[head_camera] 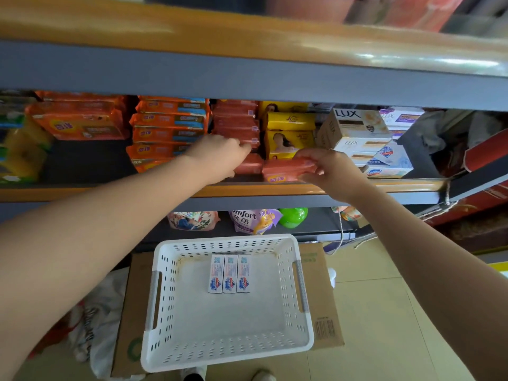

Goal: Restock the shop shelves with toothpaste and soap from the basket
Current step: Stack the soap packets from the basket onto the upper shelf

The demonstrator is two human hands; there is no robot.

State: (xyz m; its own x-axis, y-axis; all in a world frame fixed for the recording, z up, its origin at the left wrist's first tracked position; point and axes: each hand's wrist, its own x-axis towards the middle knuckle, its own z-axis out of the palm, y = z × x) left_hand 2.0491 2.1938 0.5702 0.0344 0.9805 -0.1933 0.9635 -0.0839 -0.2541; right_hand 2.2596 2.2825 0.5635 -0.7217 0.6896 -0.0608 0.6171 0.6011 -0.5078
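A white perforated basket [165, 320] sits on a cardboard box on the floor below me, with three toothpaste boxes [229, 273] lying side by side in it. On the middle shelf [110, 192], my left hand [220, 155] rests against a stack of red-orange soap packs [236, 125], fingers curled on a pack at the stack's front. My right hand [330, 171] grips one red-orange soap pack [283, 170] by its right end, near the shelf's front edge.
Orange soap multipacks [167, 122] fill the shelf's left, yellow soap boxes [288, 133] and white Lux boxes [357, 127] its right. Fabric softener bags [247, 220] and a green bottle [292, 217] stand on the lower shelf. The upper shelf edge [247, 78] overhangs.
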